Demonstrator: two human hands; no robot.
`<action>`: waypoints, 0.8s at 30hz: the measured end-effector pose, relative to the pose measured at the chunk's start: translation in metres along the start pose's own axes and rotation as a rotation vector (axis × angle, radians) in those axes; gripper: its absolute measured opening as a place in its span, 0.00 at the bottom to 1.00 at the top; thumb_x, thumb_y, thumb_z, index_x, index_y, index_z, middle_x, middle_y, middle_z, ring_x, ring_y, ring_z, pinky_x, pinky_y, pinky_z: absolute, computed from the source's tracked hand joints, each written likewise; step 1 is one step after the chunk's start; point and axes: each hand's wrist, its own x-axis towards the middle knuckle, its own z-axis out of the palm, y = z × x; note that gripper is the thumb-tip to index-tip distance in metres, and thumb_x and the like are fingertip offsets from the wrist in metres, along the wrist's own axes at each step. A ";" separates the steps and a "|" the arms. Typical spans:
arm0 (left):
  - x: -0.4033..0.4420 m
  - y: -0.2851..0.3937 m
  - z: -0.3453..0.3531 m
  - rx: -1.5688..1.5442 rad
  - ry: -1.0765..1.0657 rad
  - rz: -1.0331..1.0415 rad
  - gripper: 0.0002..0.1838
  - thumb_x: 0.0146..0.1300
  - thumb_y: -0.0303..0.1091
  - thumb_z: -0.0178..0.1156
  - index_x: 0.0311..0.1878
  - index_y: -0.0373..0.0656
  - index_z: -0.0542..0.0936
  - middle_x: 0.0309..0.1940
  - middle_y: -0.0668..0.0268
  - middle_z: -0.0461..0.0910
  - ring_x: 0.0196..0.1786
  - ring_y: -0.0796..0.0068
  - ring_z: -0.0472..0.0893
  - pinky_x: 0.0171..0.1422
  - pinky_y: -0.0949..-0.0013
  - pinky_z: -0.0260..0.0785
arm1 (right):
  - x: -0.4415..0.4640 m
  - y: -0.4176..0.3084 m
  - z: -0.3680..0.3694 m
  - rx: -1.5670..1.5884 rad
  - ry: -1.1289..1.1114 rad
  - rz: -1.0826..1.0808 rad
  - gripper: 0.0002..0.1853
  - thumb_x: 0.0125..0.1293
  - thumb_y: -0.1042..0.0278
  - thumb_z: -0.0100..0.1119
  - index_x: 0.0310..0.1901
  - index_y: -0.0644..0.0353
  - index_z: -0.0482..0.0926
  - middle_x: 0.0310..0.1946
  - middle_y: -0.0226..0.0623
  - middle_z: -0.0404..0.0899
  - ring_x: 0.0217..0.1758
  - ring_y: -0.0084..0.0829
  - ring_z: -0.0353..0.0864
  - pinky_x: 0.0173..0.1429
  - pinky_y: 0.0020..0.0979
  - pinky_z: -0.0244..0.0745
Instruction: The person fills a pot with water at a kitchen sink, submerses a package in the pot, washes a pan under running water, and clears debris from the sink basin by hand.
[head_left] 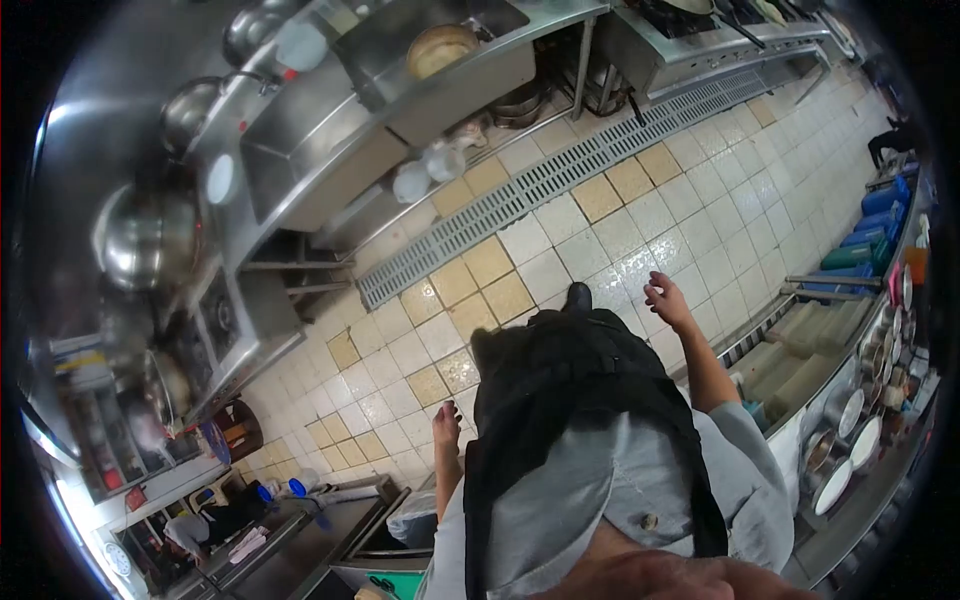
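Observation:
My left hand hangs beside my left hip, over the tiled floor. Its fingers look loose, and I see nothing in them. Out to my right, my right hand is held above the tiles, fingers slightly bent and apart, with nothing in it. Between the two hands are my black apron and the tip of one dark shoe. Neither hand touches any equipment.
A floor drain grate crosses ahead. Beyond it stand a steel sink and a stove. To the right, a counter holds several metal pots and plates. Another person is at the far left.

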 end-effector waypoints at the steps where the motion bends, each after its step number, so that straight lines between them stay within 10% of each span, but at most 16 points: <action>1: -0.009 0.029 0.014 0.023 -0.035 0.038 0.33 0.72 0.59 0.50 0.57 0.33 0.78 0.47 0.57 0.82 0.45 0.66 0.83 0.37 0.67 0.71 | 0.009 -0.006 -0.013 0.035 0.019 0.027 0.29 0.72 0.58 0.58 0.69 0.62 0.65 0.56 0.46 0.77 0.39 0.30 0.84 0.38 0.30 0.80; 10: 0.043 0.183 0.030 0.592 0.041 0.336 0.27 0.72 0.52 0.52 0.56 0.35 0.81 0.46 0.45 0.84 0.52 0.50 0.83 0.59 0.58 0.73 | 0.113 -0.048 -0.014 0.325 0.083 0.125 0.26 0.73 0.60 0.57 0.67 0.63 0.68 0.50 0.41 0.78 0.39 0.30 0.84 0.37 0.30 0.78; 24: 0.261 0.616 0.127 0.628 0.210 1.173 0.26 0.64 0.41 0.66 0.63 0.42 0.76 0.65 0.50 0.72 0.67 0.47 0.71 0.72 0.51 0.63 | 0.314 -0.237 0.018 -0.271 0.082 -0.001 0.25 0.69 0.58 0.61 0.60 0.68 0.74 0.52 0.55 0.82 0.48 0.44 0.86 0.50 0.38 0.81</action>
